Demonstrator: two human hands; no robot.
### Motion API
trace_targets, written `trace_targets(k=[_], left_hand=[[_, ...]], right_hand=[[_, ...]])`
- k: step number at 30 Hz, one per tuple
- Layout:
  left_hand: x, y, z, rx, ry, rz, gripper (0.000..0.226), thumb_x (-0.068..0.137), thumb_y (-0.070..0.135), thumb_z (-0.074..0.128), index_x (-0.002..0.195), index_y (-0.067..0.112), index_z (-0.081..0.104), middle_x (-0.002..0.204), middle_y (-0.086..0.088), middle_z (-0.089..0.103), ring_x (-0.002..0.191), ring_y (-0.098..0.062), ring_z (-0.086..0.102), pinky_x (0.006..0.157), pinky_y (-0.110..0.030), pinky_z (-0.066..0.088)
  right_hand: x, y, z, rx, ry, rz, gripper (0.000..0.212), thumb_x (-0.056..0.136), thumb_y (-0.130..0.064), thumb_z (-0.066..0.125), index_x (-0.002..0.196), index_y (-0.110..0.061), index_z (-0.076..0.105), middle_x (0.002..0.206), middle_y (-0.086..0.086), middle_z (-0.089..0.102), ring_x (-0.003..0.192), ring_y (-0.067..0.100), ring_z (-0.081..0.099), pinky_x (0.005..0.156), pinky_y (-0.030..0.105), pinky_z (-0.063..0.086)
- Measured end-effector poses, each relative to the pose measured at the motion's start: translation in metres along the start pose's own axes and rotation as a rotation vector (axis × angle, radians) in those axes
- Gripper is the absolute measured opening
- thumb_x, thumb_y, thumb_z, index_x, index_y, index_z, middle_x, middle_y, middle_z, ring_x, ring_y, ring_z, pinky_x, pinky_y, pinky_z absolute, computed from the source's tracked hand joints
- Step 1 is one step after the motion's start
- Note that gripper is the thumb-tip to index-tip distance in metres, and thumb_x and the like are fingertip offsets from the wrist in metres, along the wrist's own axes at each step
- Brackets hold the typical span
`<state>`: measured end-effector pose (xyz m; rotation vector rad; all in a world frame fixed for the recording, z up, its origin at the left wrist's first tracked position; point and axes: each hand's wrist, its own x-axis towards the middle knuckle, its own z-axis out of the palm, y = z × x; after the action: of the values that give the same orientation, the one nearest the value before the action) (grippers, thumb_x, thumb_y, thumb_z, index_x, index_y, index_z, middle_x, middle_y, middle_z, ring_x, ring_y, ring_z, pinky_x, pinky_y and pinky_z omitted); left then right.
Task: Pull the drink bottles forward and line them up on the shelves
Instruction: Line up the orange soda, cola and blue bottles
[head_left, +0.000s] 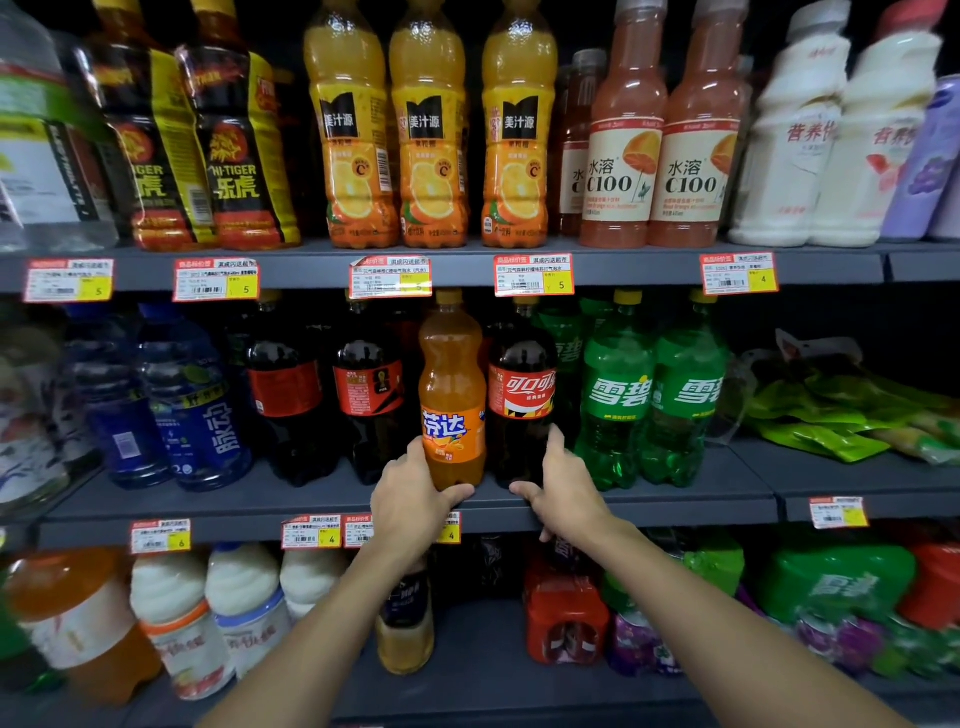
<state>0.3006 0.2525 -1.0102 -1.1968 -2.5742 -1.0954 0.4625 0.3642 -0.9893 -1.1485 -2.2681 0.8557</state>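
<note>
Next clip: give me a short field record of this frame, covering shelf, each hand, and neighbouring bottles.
shelf: middle shelf
left hand: grips base of orange Fanta bottle
right hand: open, at lower side of Coca-Cola bottle; contact unclear
right of cola: green Sprite bottles

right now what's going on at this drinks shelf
A person is tidying bottles on the middle shelf of a store display. The left hand grips the base of an orange soda bottle, thumb wrapped across its front. The right hand is against the lower right side of the cola bottle beside it, fingers fairly straight and thumb spread. Both bottles stand upright near the shelf's front edge, next to green soda bottles.
</note>
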Motion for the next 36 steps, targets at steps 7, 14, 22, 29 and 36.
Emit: trace_targets(k=[7,14,22,29,36], left_hand=[[0.001,-0.001,0.002,-0.008,0.017,-0.020,0.081,0.071,0.058,0.081,0.133,0.020,0.047,0.099,0.004,0.068,0.094,-0.019,0.065,0.078,-0.034,0.053],[0.002,-0.005,0.000,-0.009,-0.002,0.016,0.074,0.075,0.055,0.080,0.132,0.020,0.048,0.083,0.012,0.060,0.085,-0.015,0.062,0.074,-0.033,0.052],[0.002,-0.007,-0.005,0.019,-0.022,0.061,0.069,0.077,0.053,0.079,0.130,0.021,0.049,0.084,0.013,0.058,0.086,-0.015,0.061,0.070,-0.031,0.047],[0.003,-0.009,-0.004,0.057,-0.022,0.103,0.062,0.079,0.055,0.077,0.123,0.021,0.050,0.093,0.008,0.064,0.090,-0.016,0.064,0.068,-0.028,0.043],[0.005,-0.012,-0.001,0.030,-0.022,0.122,0.060,0.079,0.053,0.077,0.123,0.022,0.050,0.096,0.006,0.066,0.091,-0.018,0.064,0.071,-0.030,0.046]], right_hand=[[-0.001,-0.001,-0.003,0.002,-0.012,-0.005,0.082,0.092,-0.020,0.073,0.153,-0.019,0.018,0.137,0.018,0.047,0.075,0.041,0.067,0.036,0.031,0.050],[-0.001,-0.001,-0.001,0.002,-0.015,0.007,0.080,0.093,-0.019,0.072,0.153,-0.019,0.017,0.137,0.019,0.048,0.062,0.033,0.066,0.037,0.035,0.053],[-0.006,-0.005,-0.005,-0.015,-0.013,0.024,0.083,0.094,-0.021,0.071,0.155,-0.018,0.014,0.130,0.022,0.054,0.049,0.027,0.066,0.039,0.033,0.053],[-0.011,-0.004,-0.007,-0.060,0.005,0.025,0.083,0.095,-0.025,0.070,0.156,-0.019,0.015,0.123,0.021,0.056,0.054,0.028,0.066,0.037,0.031,0.050],[-0.012,-0.003,-0.006,-0.102,0.007,0.038,0.084,0.096,-0.029,0.069,0.157,-0.021,0.013,0.124,0.021,0.053,0.058,0.031,0.068,0.041,0.035,0.056]])
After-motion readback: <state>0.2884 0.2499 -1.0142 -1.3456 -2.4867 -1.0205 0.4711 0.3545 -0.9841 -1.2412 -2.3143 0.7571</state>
